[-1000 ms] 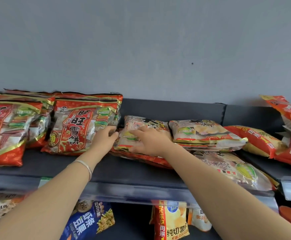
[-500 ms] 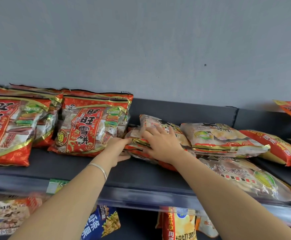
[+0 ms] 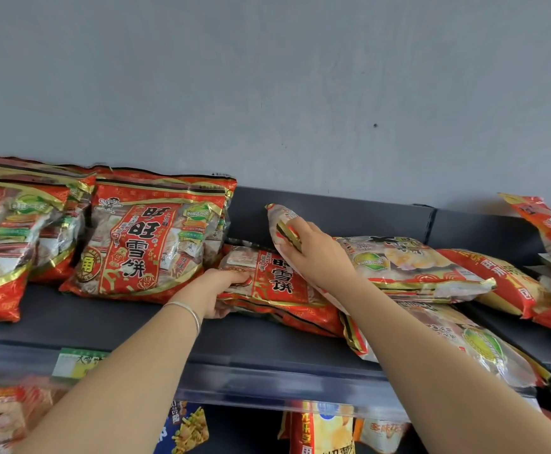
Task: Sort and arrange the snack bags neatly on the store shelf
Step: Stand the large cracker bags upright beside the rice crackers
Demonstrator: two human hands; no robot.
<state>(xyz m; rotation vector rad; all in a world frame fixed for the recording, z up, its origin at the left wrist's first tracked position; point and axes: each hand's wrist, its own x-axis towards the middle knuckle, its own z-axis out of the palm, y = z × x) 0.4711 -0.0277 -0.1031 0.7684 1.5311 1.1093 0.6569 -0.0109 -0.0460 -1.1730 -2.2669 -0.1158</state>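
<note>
Pale snack bag (image 3: 279, 224), tilted up on edge at mid-shelf; the right hand (image 3: 316, 253) grips its upper part, fingers wrapped over the gold-striped seam. Beneath it a red snack bag (image 3: 277, 283) lies flat on the shelf (image 3: 120, 326). The left hand (image 3: 217, 290) holds this bag's left end, fingers curled over the top and thumb below. Bare dark shelf runs from this bag forward to the front rail (image 3: 267, 378), and the back wall stands exposed behind it. Just beside it on the left, an upright red bag (image 3: 146, 244) reads 旺旺雪饼; the flat red bag shows 雪饼. On the right a second pale bag (image 3: 408, 267) rests over another (image 3: 464, 342) that overhangs the rail. The print on the green price label (image 3: 77, 362) is blurred. Half a second earlier the pale snack bag lay nearly flat on the red one, hiding that print.
</note>
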